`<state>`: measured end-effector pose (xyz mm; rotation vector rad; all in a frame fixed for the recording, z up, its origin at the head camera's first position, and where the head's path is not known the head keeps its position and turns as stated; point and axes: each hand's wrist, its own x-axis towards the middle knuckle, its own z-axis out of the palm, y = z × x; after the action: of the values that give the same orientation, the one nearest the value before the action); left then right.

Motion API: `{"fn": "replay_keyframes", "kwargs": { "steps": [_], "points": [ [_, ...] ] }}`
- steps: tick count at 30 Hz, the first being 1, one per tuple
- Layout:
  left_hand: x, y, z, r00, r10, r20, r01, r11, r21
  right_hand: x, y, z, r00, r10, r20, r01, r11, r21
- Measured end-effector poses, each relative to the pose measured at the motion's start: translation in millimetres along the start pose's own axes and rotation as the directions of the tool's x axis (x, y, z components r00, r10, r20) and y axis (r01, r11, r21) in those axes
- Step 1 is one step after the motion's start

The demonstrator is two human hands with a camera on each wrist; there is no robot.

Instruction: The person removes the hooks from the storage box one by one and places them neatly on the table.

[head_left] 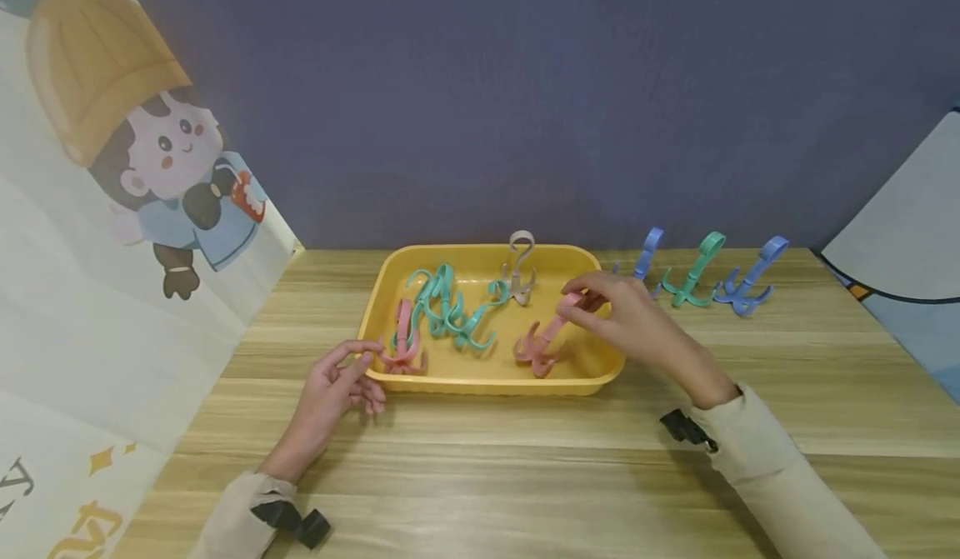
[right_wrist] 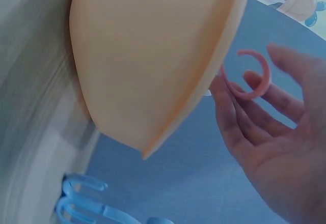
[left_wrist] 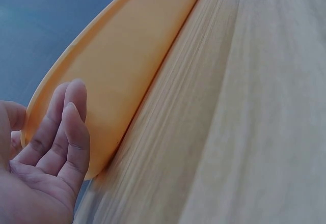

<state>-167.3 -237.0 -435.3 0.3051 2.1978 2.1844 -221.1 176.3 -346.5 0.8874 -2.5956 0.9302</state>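
Note:
At the front left corner of the yellow tray (head_left: 480,386), my left hand (head_left: 337,384) holds the rim between thumb and index finger. Its other fingers (left_wrist: 76,127) lie loosely outside the wall. Over the tray's right side, my right hand (head_left: 622,313) has thumb and fingers around the curled top of a pink four-pronged hanging hook (head_left: 534,349). That hook leans to the right, prongs inside the tray. Its loop (right_wrist: 262,84) crosses in front of the fingers, thumb tip close by. Another pink hook (head_left: 405,346), several tangled green hooks (head_left: 442,301) and a grey-beige hook (head_left: 517,280) are in the tray.
Right of the tray, a blue hook (head_left: 648,251), a green hook (head_left: 693,276) and another blue hook (head_left: 753,280) stand in a row on the wooden table (head_left: 480,476). A dark blue wall (head_left: 480,109) rises behind the table, with a cartoon-printed sheet (head_left: 75,292) at the left.

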Motion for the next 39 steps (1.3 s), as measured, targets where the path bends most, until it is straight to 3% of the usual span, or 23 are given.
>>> {"fn": "replay_keyframes", "kwargs": {
  "steps": [6,18,23,29,39],
  "points": [
    [-0.3,-0.6,0.0,1.0,0.001,-0.002,-0.001,1.0,-0.001,0.5,-1,-4,0.987,-0.083,-0.136,0.065,0.989,-0.133],
    [0.3,-1.2,1.2,1.0,-0.001,-0.004,0.001,1.0,0.001,-1.6,-3,-17,0.969,-0.094,-0.228,0.062,0.987,-0.147],
    [-0.2,-0.1,1.5,1.0,-0.006,-0.006,0.006,1.0,-0.005,-4.0,-10,-22,0.948,-0.124,-0.292,0.078,0.984,-0.163],
    [-1.2,0.4,-0.2,1.0,-0.011,-0.004,0.011,1.0,-0.009,-8.7,-24,-29,0.907,-0.2,-0.37,0.139,0.973,-0.186],
    [-0.1,-0.3,-0.5,1.0,-0.01,0.009,0.01,1.0,-0.009,-25.8,-29,-50,0.884,-0.227,-0.408,0.147,0.965,-0.217]
  ]
}}
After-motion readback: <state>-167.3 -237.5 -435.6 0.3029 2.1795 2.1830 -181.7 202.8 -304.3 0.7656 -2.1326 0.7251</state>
